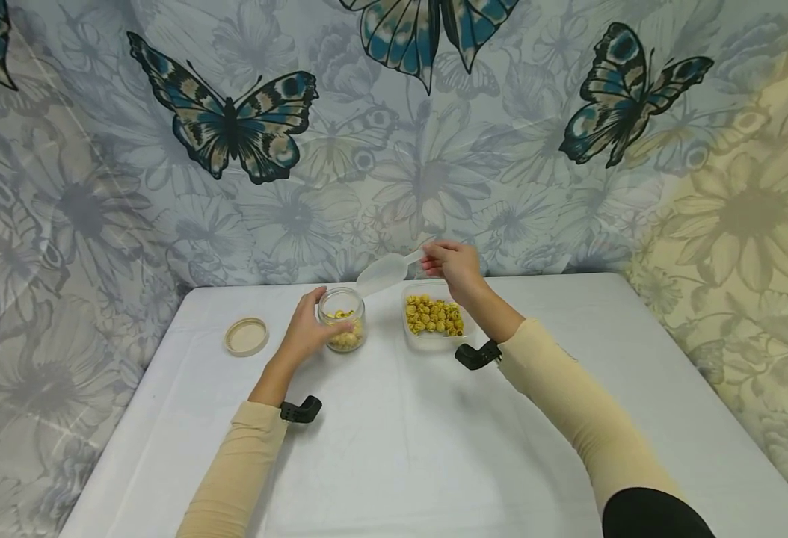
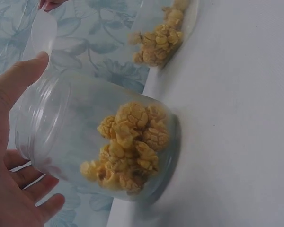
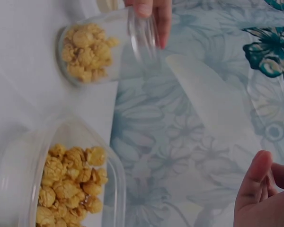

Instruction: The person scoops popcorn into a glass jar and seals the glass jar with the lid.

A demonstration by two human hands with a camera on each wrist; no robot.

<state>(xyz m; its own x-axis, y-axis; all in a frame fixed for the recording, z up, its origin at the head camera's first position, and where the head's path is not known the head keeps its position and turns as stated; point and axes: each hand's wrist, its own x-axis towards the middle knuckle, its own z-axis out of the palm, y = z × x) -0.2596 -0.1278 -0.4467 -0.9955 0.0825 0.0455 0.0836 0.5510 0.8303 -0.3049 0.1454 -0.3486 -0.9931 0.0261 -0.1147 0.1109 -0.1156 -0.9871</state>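
Popcorn [image 2: 128,146] lay in the lower part of the glass jar [image 1: 344,323], which stood upright on the table [image 1: 394,441], the left hand [image 1: 306,329] gripping it with thumb and fingers around its sides. To its right, the right hand [image 1: 451,265] was raised, pinching the handle of a translucent spoon [image 1: 383,273] between thumb and fingers. From there the spoon slanted left and down, its tip at the jar's mouth; I couldn't tell whether it touched the rim. Near the right hand and below it, right of the jar, sat a clear plastic container [image 1: 432,344] with more popcorn inside. Left of the left hand a round tan lid [image 1: 246,337] lay flat. Past the table's far edge hung a butterfly-patterned backdrop [image 1: 428,179].
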